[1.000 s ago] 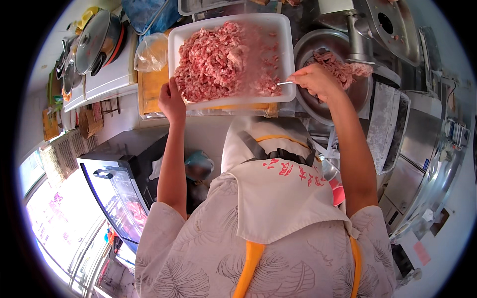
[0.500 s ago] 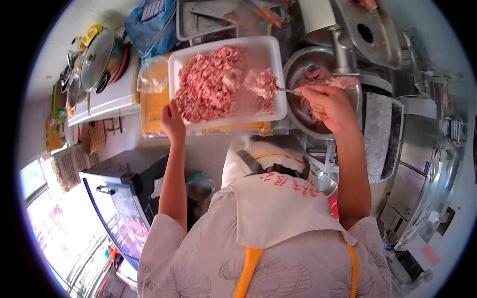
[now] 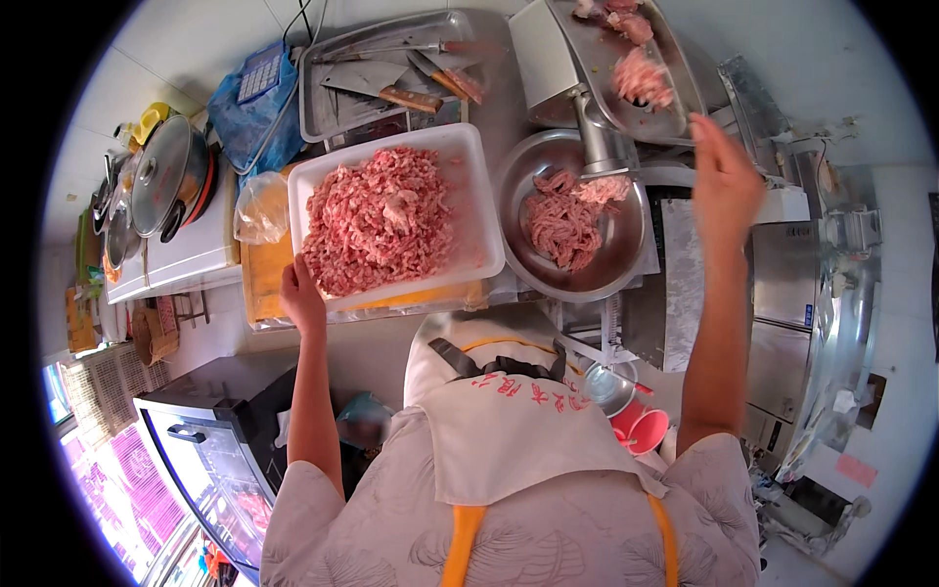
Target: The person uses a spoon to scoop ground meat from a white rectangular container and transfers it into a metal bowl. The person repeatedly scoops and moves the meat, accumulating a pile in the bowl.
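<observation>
My left hand (image 3: pixel 301 292) grips the lower left edge of a white plastic tray (image 3: pixel 471 196) heaped with minced meat (image 3: pixel 377 220). My right hand (image 3: pixel 724 171), slightly blurred, is raised at the right, closed on a spoon (image 3: pixel 691 118) whose load of mince (image 3: pixel 643 80) is over the steel feed tray (image 3: pixel 673 61) of a meat grinder (image 3: pixel 602 137). Larger meat pieces (image 3: pixel 626 22) lie at the back of that feed tray. Below the grinder's outlet, a steel bowl (image 3: pixel 514 205) holds stringy ground meat (image 3: pixel 562 230), and more mince (image 3: pixel 602 189) hangs at the outlet.
Behind the white tray, a metal tray (image 3: pixel 323 59) holds knives and a cleaver (image 3: pixel 357 78). Lidded pans (image 3: pixel 161 176), a blue bag (image 3: pixel 235 112) and a clear bag (image 3: pixel 262 210) are at the left. A black glass-door cabinet (image 3: pixel 210 401) stands lower left, red containers (image 3: pixel 641 426) below the counter.
My right hand has moved up and right, carrying the spoonful of mince from the white tray to the grinder's feed tray. My left hand stays on the tray; the whole view has shifted.
</observation>
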